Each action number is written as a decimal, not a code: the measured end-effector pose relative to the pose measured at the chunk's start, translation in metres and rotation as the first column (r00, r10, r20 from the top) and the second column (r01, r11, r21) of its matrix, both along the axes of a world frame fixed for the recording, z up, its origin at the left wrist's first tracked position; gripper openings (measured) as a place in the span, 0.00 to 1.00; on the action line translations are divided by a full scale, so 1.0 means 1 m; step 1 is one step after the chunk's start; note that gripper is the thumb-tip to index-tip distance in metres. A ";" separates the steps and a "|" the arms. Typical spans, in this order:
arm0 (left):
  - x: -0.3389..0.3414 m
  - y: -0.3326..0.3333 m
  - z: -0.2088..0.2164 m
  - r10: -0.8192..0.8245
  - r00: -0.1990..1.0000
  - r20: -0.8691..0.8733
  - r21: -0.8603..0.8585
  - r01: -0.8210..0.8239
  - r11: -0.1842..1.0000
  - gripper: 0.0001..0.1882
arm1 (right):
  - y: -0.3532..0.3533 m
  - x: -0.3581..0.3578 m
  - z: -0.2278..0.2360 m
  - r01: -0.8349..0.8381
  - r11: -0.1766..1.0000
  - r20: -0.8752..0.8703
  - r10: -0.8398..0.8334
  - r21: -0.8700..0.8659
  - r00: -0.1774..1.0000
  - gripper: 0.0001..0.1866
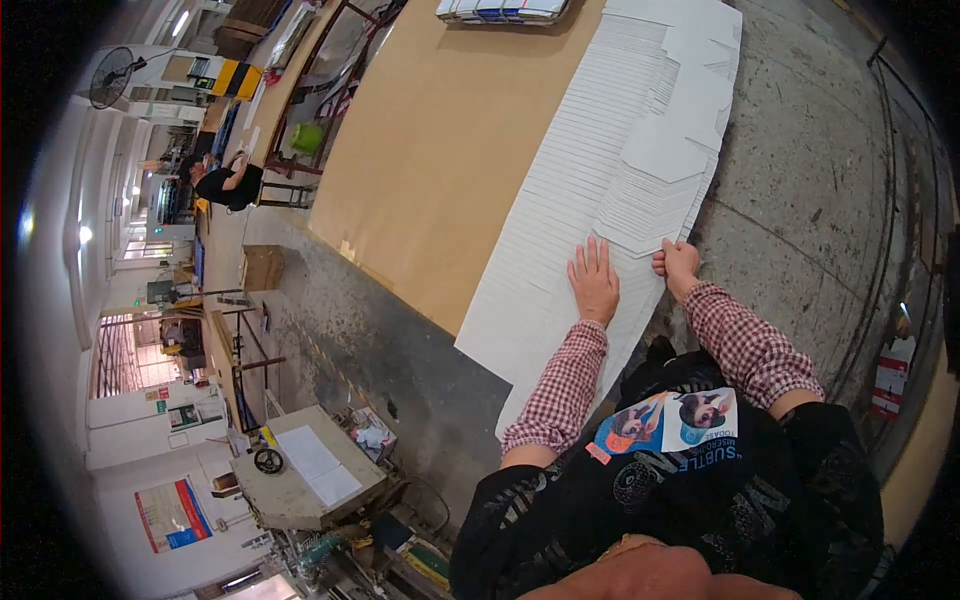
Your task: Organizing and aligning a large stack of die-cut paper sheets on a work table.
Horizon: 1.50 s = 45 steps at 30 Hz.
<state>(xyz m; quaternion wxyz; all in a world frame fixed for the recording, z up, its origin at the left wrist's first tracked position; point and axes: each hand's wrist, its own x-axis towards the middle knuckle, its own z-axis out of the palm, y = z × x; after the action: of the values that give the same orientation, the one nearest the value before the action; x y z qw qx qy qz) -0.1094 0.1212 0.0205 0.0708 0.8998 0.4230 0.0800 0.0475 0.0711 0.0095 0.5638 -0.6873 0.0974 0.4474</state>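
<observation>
Many white die-cut card sheets (pixel 560 190) lie overlapped in fanned rows along the right side of a brown table, their edges showing as close parallel lines. My left hand (pixel 595 285) rests flat on the sheets, palm down and fingers stretched. To its right, my right hand (pixel 678 265) is closed at the sheets' right edge, with thumb and fingers pinched on the corner of a white card sheet (pixel 650 215). Exactly how many sheets are in the pinch is hidden. Red-and-white checked sleeves cover both forearms.
The brown tabletop (pixel 420 170) stretches left of the sheets, with a tied bundle (pixel 505 10) at its far end. Concrete floor (pixel 800 170) lies to the right. A machine with a pale top (pixel 310 470) stands lower left. Another person (pixel 228 185) sits at a far-left bench.
</observation>
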 end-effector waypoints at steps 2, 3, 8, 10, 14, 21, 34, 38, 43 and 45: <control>0.000 0.000 0.000 0.003 1.000 0.004 -0.001 -0.003 1.000 0.27 | 0.000 0.001 -0.002 0.030 1.000 -0.024 -0.030 0.002 0.999 0.13; 0.000 0.000 -0.001 0.005 1.000 0.007 -0.001 -0.005 1.000 0.27 | 0.001 0.001 -0.001 0.059 0.998 -0.050 -0.059 0.004 0.997 0.12; -0.007 -0.003 -0.007 0.026 1.000 0.011 -0.027 -0.026 0.999 0.27 | 0.002 -0.004 -0.003 0.056 0.998 -0.076 -0.056 -0.002 0.996 0.11; -0.016 -0.003 -0.006 0.031 0.999 -0.021 -0.004 -0.031 1.000 0.27 | 0.002 -0.011 -0.003 0.035 0.999 -0.130 -0.036 -0.014 0.991 0.11; -0.003 -0.002 -0.005 0.003 0.999 0.032 -0.027 -0.002 1.000 0.27 | -0.005 0.007 -0.009 0.040 0.996 -0.053 -0.037 0.074 0.998 0.13; 0.002 0.011 -0.001 -0.009 0.994 0.110 -0.008 0.009 1.000 0.25 | -0.014 0.003 0.017 0.100 0.995 -0.261 -0.097 -0.002 0.961 0.12; 0.006 0.011 -0.006 -0.024 0.992 0.127 -0.045 0.030 0.999 0.24 | 0.016 -0.002 0.026 0.378 0.924 -0.590 -0.335 -0.054 0.735 0.11; 0.003 0.011 -0.006 -0.020 0.994 0.109 -0.033 0.023 0.999 0.24 | 0.012 -0.003 0.033 0.280 0.960 -0.389 -0.246 0.031 0.888 0.12; 0.007 0.011 0.000 -0.035 0.998 0.045 -0.040 0.037 0.999 0.23 | 0.001 0.007 0.009 -0.140 0.990 0.110 0.142 -0.027 0.984 0.13; 0.008 0.012 0.000 -0.037 0.999 0.029 -0.034 0.037 0.999 0.24 | 0.002 0.007 0.012 -0.108 0.992 0.117 0.115 -0.064 0.986 0.13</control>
<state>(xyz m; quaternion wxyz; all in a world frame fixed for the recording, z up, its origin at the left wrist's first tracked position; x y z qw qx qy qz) -0.1010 0.1331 0.0205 0.0936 0.9049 0.4065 0.0841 0.0543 0.0727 0.0216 0.5229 -0.7333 0.0372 0.4330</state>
